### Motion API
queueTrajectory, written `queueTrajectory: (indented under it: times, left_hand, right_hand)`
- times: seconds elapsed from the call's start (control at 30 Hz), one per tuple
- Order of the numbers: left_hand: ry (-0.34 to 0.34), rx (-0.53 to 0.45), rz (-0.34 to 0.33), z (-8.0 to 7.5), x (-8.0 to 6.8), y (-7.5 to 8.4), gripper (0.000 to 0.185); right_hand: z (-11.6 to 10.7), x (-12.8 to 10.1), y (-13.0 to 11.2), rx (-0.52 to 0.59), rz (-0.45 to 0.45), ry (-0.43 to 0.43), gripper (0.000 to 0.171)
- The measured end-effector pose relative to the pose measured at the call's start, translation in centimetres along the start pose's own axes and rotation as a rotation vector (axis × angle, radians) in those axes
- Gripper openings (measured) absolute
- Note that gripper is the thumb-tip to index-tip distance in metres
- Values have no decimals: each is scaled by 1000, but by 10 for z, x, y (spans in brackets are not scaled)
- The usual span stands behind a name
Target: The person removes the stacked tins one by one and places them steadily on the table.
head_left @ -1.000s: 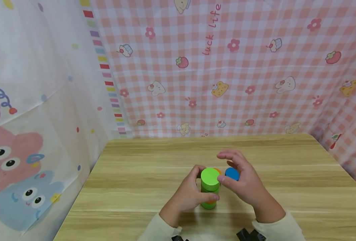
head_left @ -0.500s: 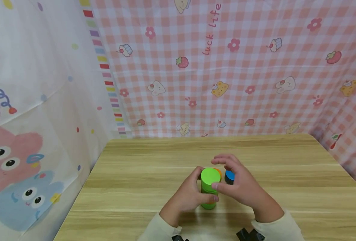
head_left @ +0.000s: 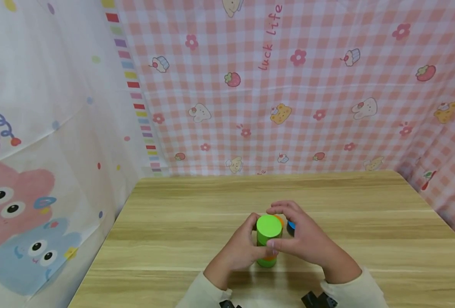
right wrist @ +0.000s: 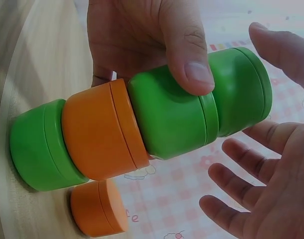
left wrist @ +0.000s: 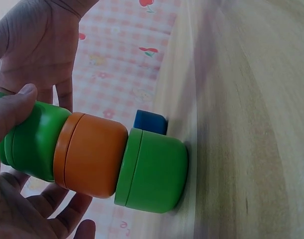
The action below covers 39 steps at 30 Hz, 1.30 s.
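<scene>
Small round-cornered lidded jars stand stacked in a slightly leaning tower. From the bottom come a green jar (right wrist: 40, 147), an orange jar (right wrist: 102, 132), a green jar (right wrist: 169, 117) and a green top jar (right wrist: 241, 89). My left hand (head_left: 243, 244) grips the upper part of the tower, its thumb across the third jar in the right wrist view. My right hand (head_left: 308, 241) is spread around the right side of the top jar, fingers gently bent; whether its fingertips touch is hard to tell.
A second orange jar (right wrist: 94, 209) stands on the wooden table (head_left: 166, 231) just behind the tower. To its right is a dark blue-lidded jar (head_left: 291, 228), partly hidden by my right hand. Patterned cloths (head_left: 227, 98) hang behind and left of the table.
My right hand has moved left and slightly down, closer to the top green jar, and covers more of the blue-lidded jar. The left hand and the tower have kept still.
</scene>
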<state>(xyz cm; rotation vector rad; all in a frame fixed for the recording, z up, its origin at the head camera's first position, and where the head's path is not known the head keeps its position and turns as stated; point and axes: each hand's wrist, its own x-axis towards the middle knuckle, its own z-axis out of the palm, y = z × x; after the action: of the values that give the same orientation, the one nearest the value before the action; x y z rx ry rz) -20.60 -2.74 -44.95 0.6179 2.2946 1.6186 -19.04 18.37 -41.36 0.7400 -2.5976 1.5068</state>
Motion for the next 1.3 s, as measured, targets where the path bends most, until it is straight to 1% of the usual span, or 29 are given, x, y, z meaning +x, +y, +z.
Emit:
queueTrajectory:
  times: [0.13,0.37,0.6,1.07,1.3]
  left_hand:
    - [3,-3,-2,0,1,0,56]
    - [-8,-20,7,0,1,-1,54]
    - [-11,-20,4,1,1,-2,51]
    - [-17,-11,11,2,1,-1,47]
    - [-23,-12,-12,3,1,0,45]
  right_hand:
    - [0,0,0,0,2,-6,60]
    - [0,-1,-1,-2,-12,-15,51]
    - [-2,-1,-3,9,-13,-2,49]
    - [-6,-1,-3,-26,27,8,47]
    - [-9,-1,-3,-36,48,15,47]
